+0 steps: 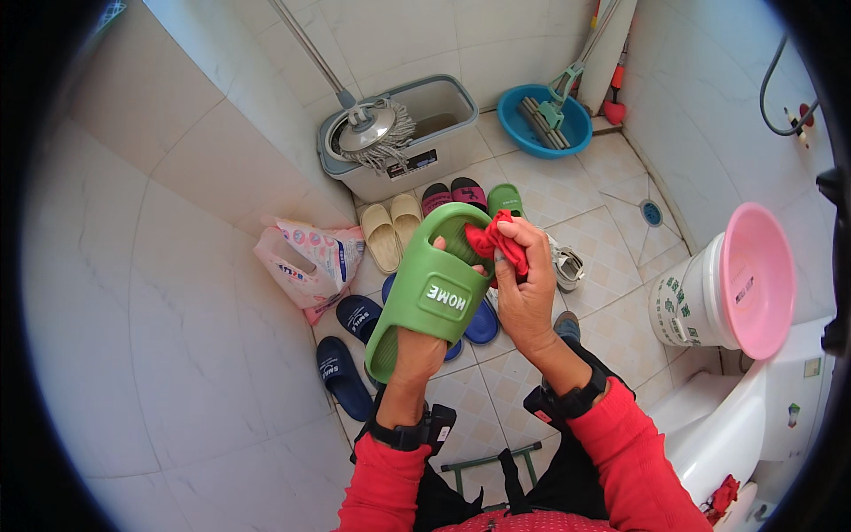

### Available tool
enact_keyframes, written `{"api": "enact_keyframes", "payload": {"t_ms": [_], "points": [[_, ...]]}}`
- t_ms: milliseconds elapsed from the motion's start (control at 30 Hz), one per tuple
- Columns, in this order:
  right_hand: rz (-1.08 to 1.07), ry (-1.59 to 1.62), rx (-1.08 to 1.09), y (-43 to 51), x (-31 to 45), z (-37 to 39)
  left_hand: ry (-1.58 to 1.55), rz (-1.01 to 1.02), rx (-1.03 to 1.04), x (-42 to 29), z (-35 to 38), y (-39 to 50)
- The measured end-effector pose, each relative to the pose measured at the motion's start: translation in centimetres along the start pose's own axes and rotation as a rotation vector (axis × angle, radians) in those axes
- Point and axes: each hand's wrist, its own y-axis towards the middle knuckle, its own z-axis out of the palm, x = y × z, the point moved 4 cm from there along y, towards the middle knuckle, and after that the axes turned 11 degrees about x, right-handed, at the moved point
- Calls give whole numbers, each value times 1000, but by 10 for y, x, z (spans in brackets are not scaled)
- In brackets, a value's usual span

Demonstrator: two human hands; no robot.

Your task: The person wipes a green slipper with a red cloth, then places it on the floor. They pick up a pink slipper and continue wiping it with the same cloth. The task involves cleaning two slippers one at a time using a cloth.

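A green rubber slide slipper (412, 282) with raised white lettering on its strap is held up in front of me. My left hand (420, 347) is pushed through under the strap and holds the slipper from inside; a couple of its fingertips show past the strap's far edge. In my right hand (525, 282) is a bunched red cloth (506, 246), pinched between thumb and fingers. The cloth touches the slipper's inner side near the toe end. Most of my left hand is hidden by the strap.
Around the slipper on the tiled floor stand cream slippers (382, 241), navy slippers (342, 379), another green slipper (505, 199) and a white shoe (568, 266). Behind are a mop bucket (459, 149) and a blue basin (545, 151). A pink basin (761, 292) leans at right.
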Motion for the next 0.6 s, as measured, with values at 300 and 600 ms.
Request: {"api": "enact_keyframes", "payload": {"t_ms": [300, 600], "points": [[-11, -4, -51, 4, -1, -7, 363, -55, 93, -12, 10, -2], [10, 134, -42, 2, -1, -5, 592, -57, 106, -11, 10, -7]]}}
